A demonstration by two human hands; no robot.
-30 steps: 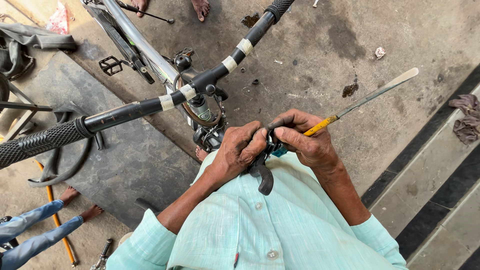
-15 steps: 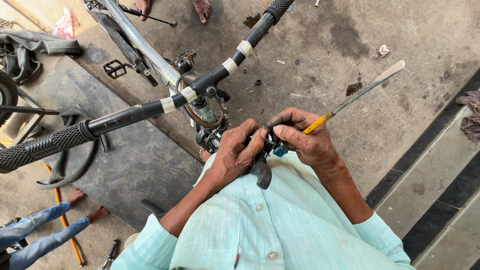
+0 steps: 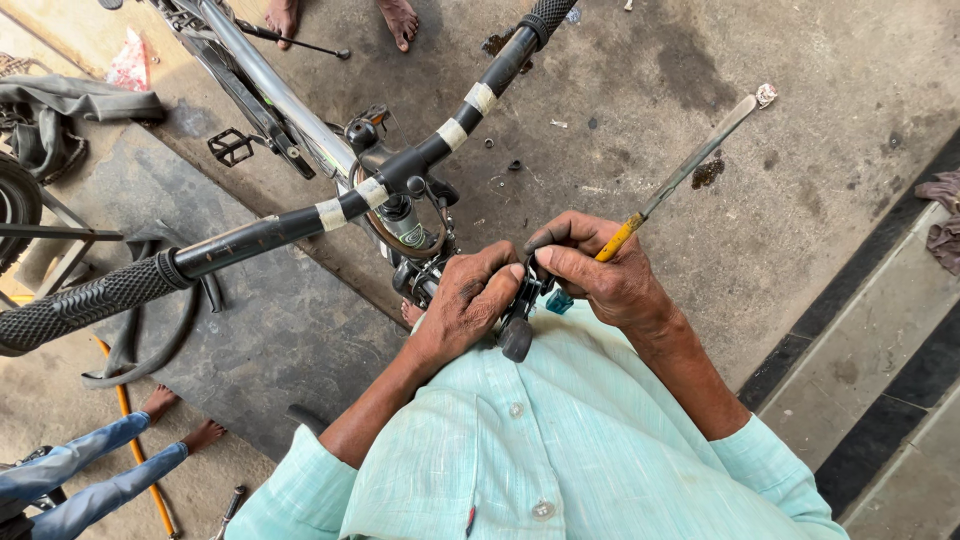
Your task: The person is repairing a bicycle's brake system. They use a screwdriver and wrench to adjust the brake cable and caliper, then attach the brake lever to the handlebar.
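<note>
My left hand and my right hand meet in front of my chest, both closed around a small black bicycle part with a short lever end sticking out below. My right hand also holds a long screwdriver with a yellow handle; its metal shaft points up and to the right. A bit of teal shows under the right hand. Just beyond my hands is a bicycle handlebar, black with white tape bands and a ribbed grip at the left end.
The bicycle frame and a pedal lie further off on stained concrete. Another person's bare feet are at the top. A child's legs in jeans and an orange rod lie bottom left. Steps run along the right.
The screwdriver shaft has swung slightly upward and my hands have shifted a little on the black part. The view has drifted slightly.
</note>
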